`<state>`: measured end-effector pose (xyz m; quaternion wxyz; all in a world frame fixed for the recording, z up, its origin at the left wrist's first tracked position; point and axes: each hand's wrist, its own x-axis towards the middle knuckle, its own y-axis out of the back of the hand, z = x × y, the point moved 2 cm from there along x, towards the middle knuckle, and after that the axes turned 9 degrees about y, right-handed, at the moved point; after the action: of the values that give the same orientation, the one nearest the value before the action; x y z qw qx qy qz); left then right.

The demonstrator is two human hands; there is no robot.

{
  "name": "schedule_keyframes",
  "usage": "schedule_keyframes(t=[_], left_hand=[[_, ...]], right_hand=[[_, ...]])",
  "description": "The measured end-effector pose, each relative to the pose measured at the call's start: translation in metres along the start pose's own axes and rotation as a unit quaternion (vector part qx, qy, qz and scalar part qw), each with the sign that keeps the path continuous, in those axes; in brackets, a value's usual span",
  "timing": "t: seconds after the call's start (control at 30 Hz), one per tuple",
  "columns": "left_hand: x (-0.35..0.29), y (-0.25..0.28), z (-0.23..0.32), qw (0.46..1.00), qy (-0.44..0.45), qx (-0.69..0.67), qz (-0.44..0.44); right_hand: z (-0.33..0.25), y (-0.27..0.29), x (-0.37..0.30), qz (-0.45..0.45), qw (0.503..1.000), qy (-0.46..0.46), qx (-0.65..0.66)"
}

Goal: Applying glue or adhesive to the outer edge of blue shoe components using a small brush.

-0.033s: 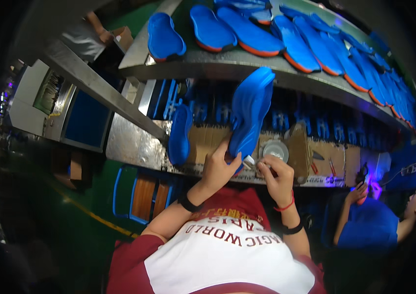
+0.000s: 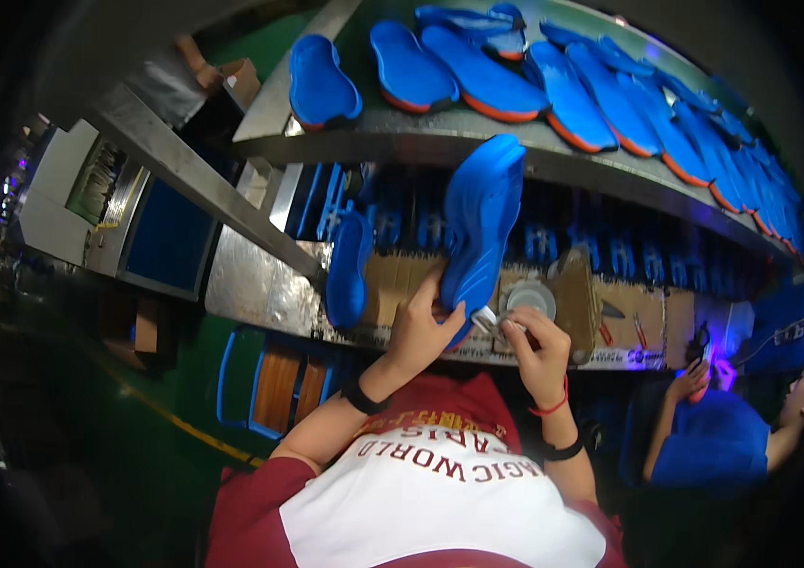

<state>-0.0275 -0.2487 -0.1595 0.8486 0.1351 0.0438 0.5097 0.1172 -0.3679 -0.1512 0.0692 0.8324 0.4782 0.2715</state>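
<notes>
My left hand [image 2: 421, 325] is closed around the lower end of a blue shoe sole [image 2: 484, 222], which stands up tilted over the bench. Pinched in the fingers of my right hand [image 2: 540, 347] is a small brush [image 2: 486, 317] with a pale flat head; the rest of it is mostly hidden by the fingers. Its head is at the sole's lower right edge, and I cannot tell whether they touch. Just beyond my right hand sits a round whitish bowl [image 2: 531, 298]. Another blue sole [image 2: 350, 270] lies on the bench to the left.
Blue soles with orange-red edges [image 2: 484, 76] crowd the raised metal shelf [image 2: 393, 133]. Cardboard [image 2: 388, 293] covers the bench, with red-handled tools [image 2: 640, 331] at right. A metal post [image 2: 203, 180] slants across the left. Another person in blue [image 2: 714, 435] sits at right.
The brush head has turned slightly and shifted a little to the right at the sole's lower end. Both hands keep their grips, and the sole has tilted slightly.
</notes>
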Motion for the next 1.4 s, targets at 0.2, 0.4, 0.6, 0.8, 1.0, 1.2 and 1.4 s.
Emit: schedule_keyframes(t=[0.2, 0.4, 0.6, 0.8, 1.0, 1.2, 1.4], left_hand=[[0.069, 0.035, 0.045, 0.967, 0.026, -0.233, -0.094], [0.248, 0.080, 0.110, 0.880, 0.021, -0.452, -0.142], [0.204, 0.054, 0.101, 0.936, -0.021, -0.351, -0.030], [0.052, 0.008, -0.113, 0.987, 0.127, -0.095, -0.017], [-0.022, -0.014, -0.247, 0.963, 0.234, 0.073, -0.115], [-0.006, -0.015, -0.252, 0.958, 0.227, 0.145, -0.096], [0.007, -0.016, -0.234, 0.941, 0.209, 0.232, -0.132]], right_hand=[[0.016, 0.029, -0.012, 0.167, 0.973, -0.079, 0.141], [0.022, 0.019, -0.018, 0.142, 0.973, -0.080, 0.165], [0.031, 0.011, -0.032, 0.138, 0.981, -0.060, 0.122], [0.076, 0.014, -0.037, 0.088, 0.987, -0.062, -0.118], [0.152, 0.004, -0.043, -0.001, 0.963, -0.073, -0.259], [0.174, -0.007, -0.040, -0.048, 0.951, -0.101, -0.287], [0.177, -0.009, -0.041, -0.085, 0.939, -0.110, -0.315]])
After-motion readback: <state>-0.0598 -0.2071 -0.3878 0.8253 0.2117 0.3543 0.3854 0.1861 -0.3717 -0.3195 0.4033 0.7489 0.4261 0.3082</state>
